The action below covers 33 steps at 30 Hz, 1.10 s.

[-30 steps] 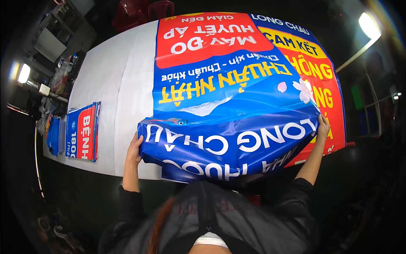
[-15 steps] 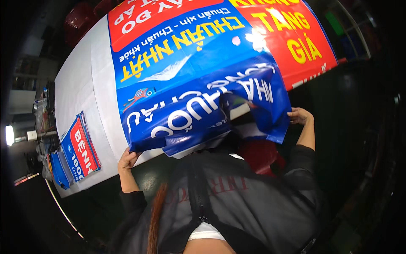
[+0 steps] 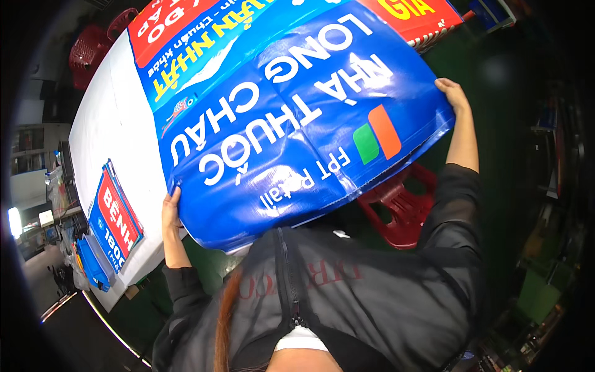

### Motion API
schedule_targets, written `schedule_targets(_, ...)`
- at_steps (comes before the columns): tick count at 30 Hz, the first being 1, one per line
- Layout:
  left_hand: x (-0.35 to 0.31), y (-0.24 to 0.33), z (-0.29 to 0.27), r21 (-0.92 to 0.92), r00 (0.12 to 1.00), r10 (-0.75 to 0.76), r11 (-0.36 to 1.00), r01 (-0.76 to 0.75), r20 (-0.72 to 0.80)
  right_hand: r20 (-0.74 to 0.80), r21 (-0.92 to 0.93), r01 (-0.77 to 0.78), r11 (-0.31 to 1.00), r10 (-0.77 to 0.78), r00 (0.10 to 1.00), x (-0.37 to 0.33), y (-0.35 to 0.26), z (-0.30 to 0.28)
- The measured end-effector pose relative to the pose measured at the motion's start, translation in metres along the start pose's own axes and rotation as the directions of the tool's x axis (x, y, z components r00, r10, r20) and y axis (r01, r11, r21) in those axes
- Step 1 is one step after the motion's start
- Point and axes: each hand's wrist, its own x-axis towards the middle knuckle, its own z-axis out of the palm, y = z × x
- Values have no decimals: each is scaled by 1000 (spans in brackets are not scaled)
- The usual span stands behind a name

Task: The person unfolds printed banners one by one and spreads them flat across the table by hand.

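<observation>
A large glossy printed banner (image 3: 297,111) spreads over the white table, blue on the near part with white lettering and a green and orange emblem, red and yellow print farther off. My left hand (image 3: 171,214) is closed on its near left edge, thumb and fingers at the border. At its right edge, my right hand (image 3: 455,96) grips the border with bent fingers. Between my hands the near strip sags a little over the table's front edge, with creases across it.
At the left on the white table (image 3: 102,124) lies a stack of folded red and blue printed sheets (image 3: 118,217), with a blue bundle (image 3: 93,263) beside it. A red plastic chair (image 3: 403,211) stands under the banner's near edge; another red chair (image 3: 90,56) is at the far left.
The banner's near strip was rippled and bunched; it now lies much flatter, with the emblem showing. Both my hands have moved away from my body, the right one farther, along the banner's sides.
</observation>
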Motion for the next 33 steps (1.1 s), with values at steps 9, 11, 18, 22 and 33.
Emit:
schedule_targets(9, 39, -90, 18, 210, 976, -206, 953, 217, -77, -280, -321, -162, 933, 70, 958, 80, 109, 30)
schedule_targets(11, 52, -103, 24, 381, 964, -262, 886, 263, -54, -241, -330, -209, 921, 133, 961, 95, 131, 15)
schedule_targets(18, 63, -128, 47, 773, 878, -311, 426, 471, -364, -393, -517, -715, 471, 612, 687, 105, 94, 49)
schedule_targets(22, 53, -198, 29, 958, 930, -290, 110, 266, -225, -172, -500, -692, 520, 724, 668, 109, 169, 65)
schedule_targets(33, 131, -26, 32, 260, 822, -202, 885, 386, -533, -72, -322, 266, 909, -304, 950, 234, -58, 114)
